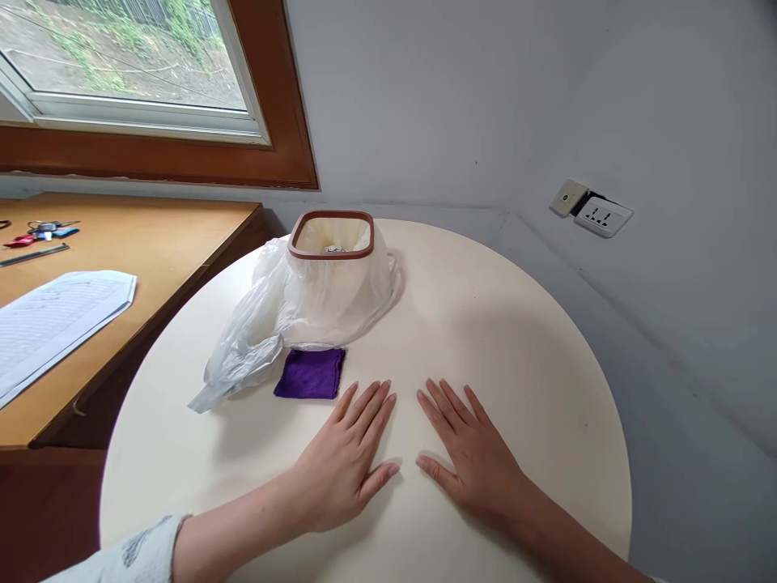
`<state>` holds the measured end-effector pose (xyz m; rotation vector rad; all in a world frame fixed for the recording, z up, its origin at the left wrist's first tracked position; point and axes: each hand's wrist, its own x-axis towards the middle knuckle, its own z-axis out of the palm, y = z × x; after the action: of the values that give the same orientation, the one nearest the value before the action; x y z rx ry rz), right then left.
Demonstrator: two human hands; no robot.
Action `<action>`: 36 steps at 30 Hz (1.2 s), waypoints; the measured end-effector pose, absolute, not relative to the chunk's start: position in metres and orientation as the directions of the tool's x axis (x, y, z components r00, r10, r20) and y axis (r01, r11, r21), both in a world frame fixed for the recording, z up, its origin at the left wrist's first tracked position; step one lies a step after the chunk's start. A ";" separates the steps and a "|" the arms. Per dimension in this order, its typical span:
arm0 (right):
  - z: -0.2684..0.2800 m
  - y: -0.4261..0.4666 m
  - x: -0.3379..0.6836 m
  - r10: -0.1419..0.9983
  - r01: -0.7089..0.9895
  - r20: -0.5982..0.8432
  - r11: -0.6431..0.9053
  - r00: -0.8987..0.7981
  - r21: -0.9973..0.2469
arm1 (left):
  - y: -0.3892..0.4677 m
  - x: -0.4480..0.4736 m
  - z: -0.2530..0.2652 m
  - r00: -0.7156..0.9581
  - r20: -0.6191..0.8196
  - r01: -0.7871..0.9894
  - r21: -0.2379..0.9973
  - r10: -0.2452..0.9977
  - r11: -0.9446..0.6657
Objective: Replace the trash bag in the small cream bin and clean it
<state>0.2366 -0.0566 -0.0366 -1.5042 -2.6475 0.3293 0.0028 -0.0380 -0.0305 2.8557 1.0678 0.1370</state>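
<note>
My left hand [345, 455] lies flat on the cream round table [486, 324], fingers stretched forward and thumb out, holding nothing. Opposite it, my right hand [470, 453] rests palm down, its fingers extended and also without anything in them. Just beyond my left fingertips is a folded purple cloth [310, 374], apart from the hand. Behind the cloth stands a small trash bin [331, 291] with a brown rim, covered by a translucent plastic bag [248, 332] that spills onto the table at the left. Something small and pale shows inside the bin; I cannot make out what.
To the left stands a wooden desk [176, 235] with papers [66, 324], a pen [35, 255] and a bunch of keys [45, 231]. A wood-framed window [285, 154] is above it. A wall socket [603, 216] sits on the right wall.
</note>
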 end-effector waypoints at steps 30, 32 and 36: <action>-0.041 -0.057 0.236 0.853 0.839 -0.008 0.511 -0.521 -0.187 | -0.039 0.002 -0.031 0.742 0.064 0.656 0.142 0.668 -0.742; -0.041 -0.057 0.236 0.852 0.838 -0.006 0.513 -0.524 -0.187 | -0.039 0.002 -0.031 0.741 0.064 0.656 0.144 0.669 -0.741; -0.040 -0.058 0.236 0.853 0.839 -0.007 0.512 -0.522 -0.182 | -0.039 0.002 -0.030 0.738 0.061 0.659 0.150 0.672 -0.737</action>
<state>0.2359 -0.0575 -0.0405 -1.4912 -2.6582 0.2496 0.0019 -0.0392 -0.0303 2.8169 1.0840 0.1677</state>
